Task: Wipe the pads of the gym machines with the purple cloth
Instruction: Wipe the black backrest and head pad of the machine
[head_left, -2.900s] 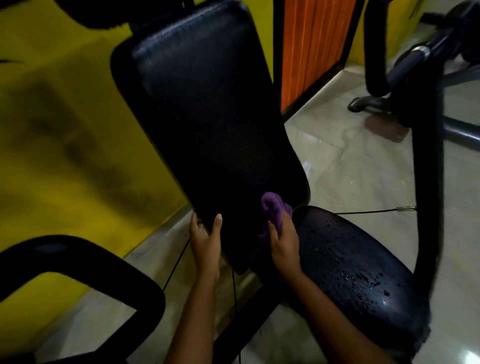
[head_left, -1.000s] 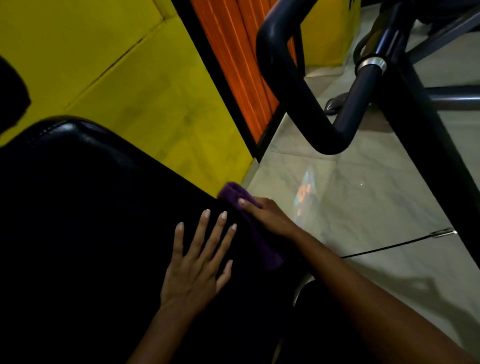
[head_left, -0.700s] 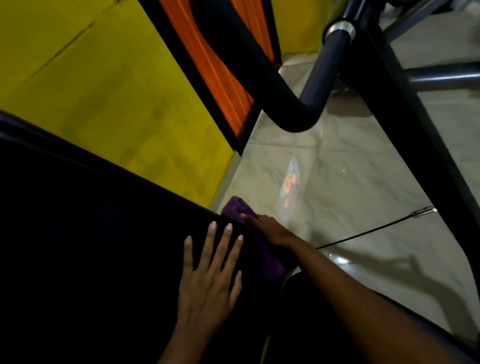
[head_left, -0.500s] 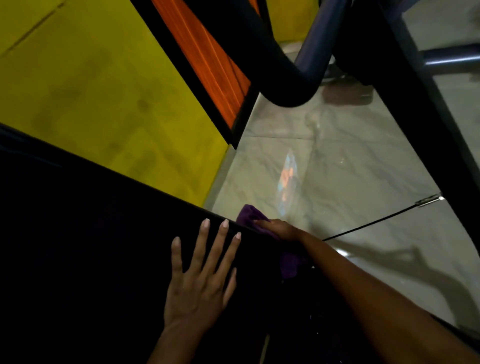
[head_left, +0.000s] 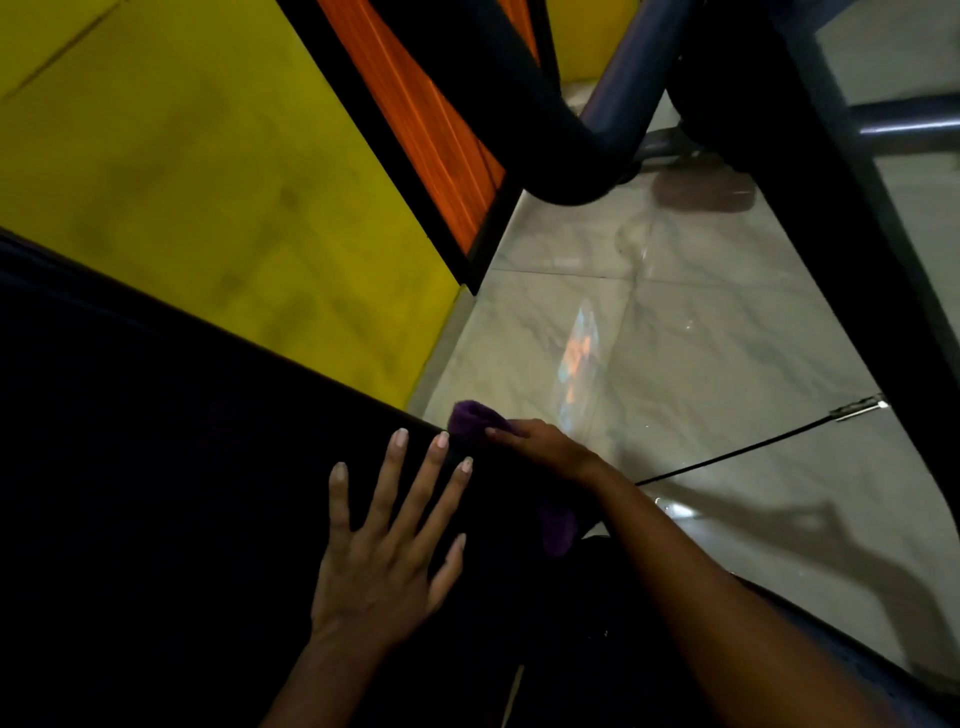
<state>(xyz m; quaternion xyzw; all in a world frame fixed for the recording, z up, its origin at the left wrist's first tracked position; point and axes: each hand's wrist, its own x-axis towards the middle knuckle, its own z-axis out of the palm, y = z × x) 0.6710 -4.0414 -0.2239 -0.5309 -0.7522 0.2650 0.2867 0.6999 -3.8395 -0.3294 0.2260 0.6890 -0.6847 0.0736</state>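
Compared with half a second ago, little has moved. The left hand (head_left: 384, 561) still lies flat on the black back pad (head_left: 156, 493), palm down, its fingers (head_left: 400, 441) straight and spread, gripping nothing. Just to the right, the purple cloth (head_left: 470, 418) stays at the pad's far edge, its bunched end close beside the left fingertips. The right hand (head_left: 540, 447) remains on top of it, fingers curled over the cloth and pressing it against that edge. The view has tipped slightly, so the thin cable (head_left: 753, 452) over the marble floor (head_left: 701, 338) sits a little lower.

The cloth is a deep purple and looks soft. It is crumpled into a rounded lump ahead of the right hand, and a darker fold trails out below the wrist against the pad.
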